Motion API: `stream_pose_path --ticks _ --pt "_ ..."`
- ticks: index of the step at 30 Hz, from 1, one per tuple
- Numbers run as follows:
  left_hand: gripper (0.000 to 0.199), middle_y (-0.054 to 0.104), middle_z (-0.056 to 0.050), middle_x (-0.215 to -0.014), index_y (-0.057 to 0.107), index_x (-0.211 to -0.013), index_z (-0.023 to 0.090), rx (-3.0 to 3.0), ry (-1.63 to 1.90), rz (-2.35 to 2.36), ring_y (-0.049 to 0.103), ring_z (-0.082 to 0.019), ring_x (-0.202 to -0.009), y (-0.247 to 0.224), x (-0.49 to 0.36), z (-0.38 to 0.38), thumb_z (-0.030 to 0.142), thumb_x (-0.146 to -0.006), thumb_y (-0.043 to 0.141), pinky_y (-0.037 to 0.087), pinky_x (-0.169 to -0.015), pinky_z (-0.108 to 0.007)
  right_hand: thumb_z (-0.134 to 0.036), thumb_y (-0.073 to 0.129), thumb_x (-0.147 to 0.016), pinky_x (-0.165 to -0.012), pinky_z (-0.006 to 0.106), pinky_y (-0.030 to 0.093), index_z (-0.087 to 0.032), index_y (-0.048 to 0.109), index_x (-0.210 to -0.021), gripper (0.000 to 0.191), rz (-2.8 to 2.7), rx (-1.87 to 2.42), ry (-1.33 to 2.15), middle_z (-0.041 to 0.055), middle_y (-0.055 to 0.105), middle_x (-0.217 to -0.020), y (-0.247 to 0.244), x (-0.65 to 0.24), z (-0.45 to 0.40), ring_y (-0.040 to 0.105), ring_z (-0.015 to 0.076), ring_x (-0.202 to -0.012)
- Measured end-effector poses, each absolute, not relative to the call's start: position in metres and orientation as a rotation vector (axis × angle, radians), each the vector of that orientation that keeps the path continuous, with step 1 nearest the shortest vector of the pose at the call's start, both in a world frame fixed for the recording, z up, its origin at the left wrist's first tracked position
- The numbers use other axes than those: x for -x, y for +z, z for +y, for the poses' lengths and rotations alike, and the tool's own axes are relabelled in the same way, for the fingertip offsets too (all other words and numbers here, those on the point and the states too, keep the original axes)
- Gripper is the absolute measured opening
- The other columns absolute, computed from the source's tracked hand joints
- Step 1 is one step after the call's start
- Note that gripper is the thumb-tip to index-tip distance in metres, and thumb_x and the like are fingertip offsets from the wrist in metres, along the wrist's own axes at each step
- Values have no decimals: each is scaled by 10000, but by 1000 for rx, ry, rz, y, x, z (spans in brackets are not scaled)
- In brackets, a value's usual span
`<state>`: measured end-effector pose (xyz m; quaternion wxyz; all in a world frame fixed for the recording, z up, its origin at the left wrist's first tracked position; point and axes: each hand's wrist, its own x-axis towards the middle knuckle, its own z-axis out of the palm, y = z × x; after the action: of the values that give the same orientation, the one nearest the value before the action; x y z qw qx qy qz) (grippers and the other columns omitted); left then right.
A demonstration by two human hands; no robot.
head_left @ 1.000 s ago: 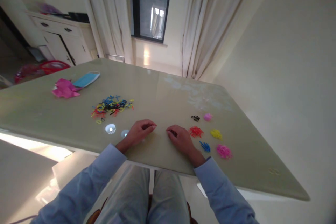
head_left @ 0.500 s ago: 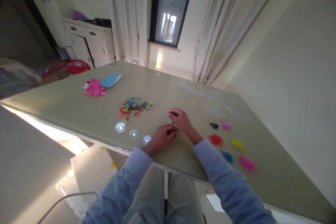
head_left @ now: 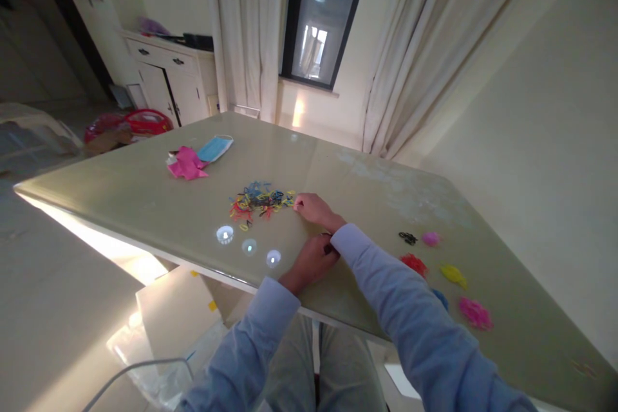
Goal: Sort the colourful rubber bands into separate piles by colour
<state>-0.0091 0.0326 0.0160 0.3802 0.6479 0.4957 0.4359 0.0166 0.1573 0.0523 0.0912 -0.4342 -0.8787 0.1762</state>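
Note:
A mixed pile of small coloured bands (head_left: 261,199), blue, yellow, black and red, lies on the glossy table (head_left: 183,219). At the pile's right edge is my right hand (head_left: 313,209), its fingertips pinched together; what is between them is too small to make out. My left hand (head_left: 311,262) rests nearer the table's front edge, fingers curled closed beside my right wrist, their contents hidden. Off to the right lie sorted heaps: black (head_left: 408,238), small pink (head_left: 431,239), red (head_left: 414,264), yellow (head_left: 453,275), blue (head_left: 440,299) partly behind my right sleeve, and larger pink (head_left: 476,313).
A crumpled pink piece (head_left: 187,163) and a blue face mask (head_left: 215,149) lie at the table's back left. Behind stand a white cabinet (head_left: 171,84) and curtains (head_left: 246,32). A white box (head_left: 176,312) is below the front edge.
My right hand has moved left to the edge of the mixed pile, and its sleeve now partly covers the blue heap. My left hand stays low, now beside my right wrist. The view has shifted slightly.

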Motion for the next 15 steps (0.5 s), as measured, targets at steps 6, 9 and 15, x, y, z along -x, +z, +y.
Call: stream_pose_path --ticks 6,9,15 --pt "199 699 -59 -732 706 -759 138 -1747 1158 1234 581 -162 -632 16 9 34 165 -777 510 425 -601 -270 -125 584 -847 -761 244 421 -143 694 -783 128 -2534 1283 651 76 733 -885 48 -28 155 620 159 -838" --pt "230 731 -71 -819 727 -803 144 -1740 1168 1201 629 -172 -706 18 9 33 151 -784 498 459 -664 -275 -111 553 -851 -695 223 423 -143 658 -772 135 -2422 1262 764 35 699 -777 52 -34 149 597 127 -726" --pt "226 751 -74 -892 733 -883 162 -1678 1148 1241 664 -191 -776 16 10 33 218 -816 525 494 -734 -301 -262 428 -946 -492 184 392 -149 592 -855 219 -2056 1202 1019 3 634 -716 70 -61 117 487 67 -492"
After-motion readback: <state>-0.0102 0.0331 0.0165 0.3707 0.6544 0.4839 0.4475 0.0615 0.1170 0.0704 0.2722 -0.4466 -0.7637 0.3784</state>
